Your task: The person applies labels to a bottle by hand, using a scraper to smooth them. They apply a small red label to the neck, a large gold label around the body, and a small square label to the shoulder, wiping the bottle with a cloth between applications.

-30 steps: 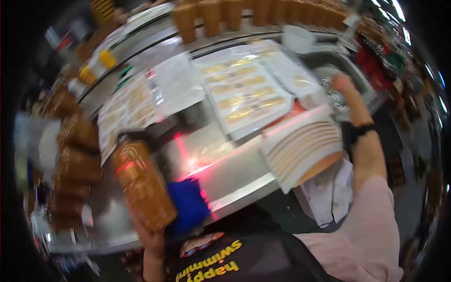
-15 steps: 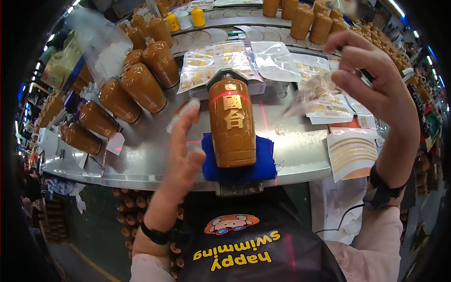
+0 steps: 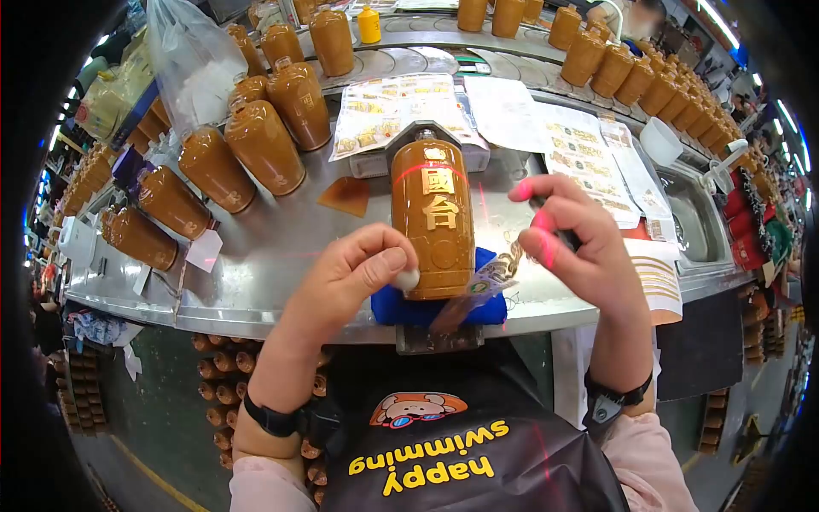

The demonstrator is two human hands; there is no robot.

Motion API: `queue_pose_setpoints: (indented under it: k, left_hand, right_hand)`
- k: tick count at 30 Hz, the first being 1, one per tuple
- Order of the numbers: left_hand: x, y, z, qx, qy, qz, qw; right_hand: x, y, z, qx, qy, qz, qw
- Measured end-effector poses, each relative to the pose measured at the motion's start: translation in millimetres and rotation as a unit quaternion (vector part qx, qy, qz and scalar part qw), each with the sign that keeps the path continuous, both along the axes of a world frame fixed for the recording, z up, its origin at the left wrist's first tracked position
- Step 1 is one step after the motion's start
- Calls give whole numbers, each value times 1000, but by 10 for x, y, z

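A glossy brown bottle [image 3: 432,243] with raised gold characters lies on a blue cloth [image 3: 388,309], its neck pointing away from me. My left hand [image 3: 363,271] is closed on a small white pad [image 3: 408,278] at the bottle's lower left side. To the right, my right hand [image 3: 572,235] has curled fingers, with the upper end of a clear patterned strip [image 3: 490,286] at its thumb tip. The strip hangs across the bottle's lower right corner. Something dark shows between those fingers, too hidden to name. A brown flat piece [image 3: 345,196] lies left of the bottle.
More brown bottles [image 3: 264,149] stand at the left, beside a plastic bag [image 3: 192,77]. Printed sheets [image 3: 397,111] lie behind the work spot and at the right [image 3: 589,158]. A sink [image 3: 704,226] is at the far right. Part of another person [image 3: 640,17] shows at the back.
My left hand has come down and right to the bottle with the white pad. My right hand has moved down and left, bringing the clear strip to the bottle's lower end.
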State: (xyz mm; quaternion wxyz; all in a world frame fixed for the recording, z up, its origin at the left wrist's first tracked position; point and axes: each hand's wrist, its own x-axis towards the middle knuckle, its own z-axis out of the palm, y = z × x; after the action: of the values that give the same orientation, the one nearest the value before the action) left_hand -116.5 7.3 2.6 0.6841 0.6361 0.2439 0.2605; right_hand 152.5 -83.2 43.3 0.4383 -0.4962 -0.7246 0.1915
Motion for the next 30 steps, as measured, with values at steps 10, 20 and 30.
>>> queue_pose_setpoints:
  k: [10,20,30]
  left_hand:
    - [217,-121,335,174,36,-121,977]
    - [9,109,-175,-14,52,20,998]
    - [108,76,-153,28,82,62,994]
  right_hand:
    - [-70,28,439,73,-33,91,993]
    - [-27,-65,-558,-123,136,-59,981]
    - [48,-21,-716,-79,124,-74,986]
